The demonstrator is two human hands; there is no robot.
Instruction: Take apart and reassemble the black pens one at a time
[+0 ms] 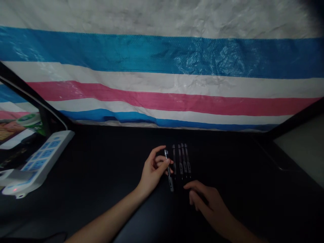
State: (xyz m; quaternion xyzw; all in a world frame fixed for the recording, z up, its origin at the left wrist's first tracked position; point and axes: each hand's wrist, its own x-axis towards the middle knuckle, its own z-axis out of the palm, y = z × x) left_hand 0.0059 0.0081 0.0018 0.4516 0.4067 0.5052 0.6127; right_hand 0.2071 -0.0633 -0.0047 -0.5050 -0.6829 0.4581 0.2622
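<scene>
My left hand [155,168] is closed on a slim pen [170,184], thumb and fingers around its upper half. The pen's grey lower end points toward me, and its clear upper part shows by my index fingertip. Just right of it, several similar dark pens [185,165] lie side by side on the black table [106,158], with one slightly apart from the others. Below their near ends hovers my right hand [206,199], empty, its index finger stretched out and the other fingers loosely bent. Dim light hides the pens' finer details.
A white power strip [45,158] with blue sockets and a plugged-in adapter lies at the left. Beyond a dark frame bar stands a green tub [31,121]. A striped plastic sheet [162,77] hangs along the table's far edge.
</scene>
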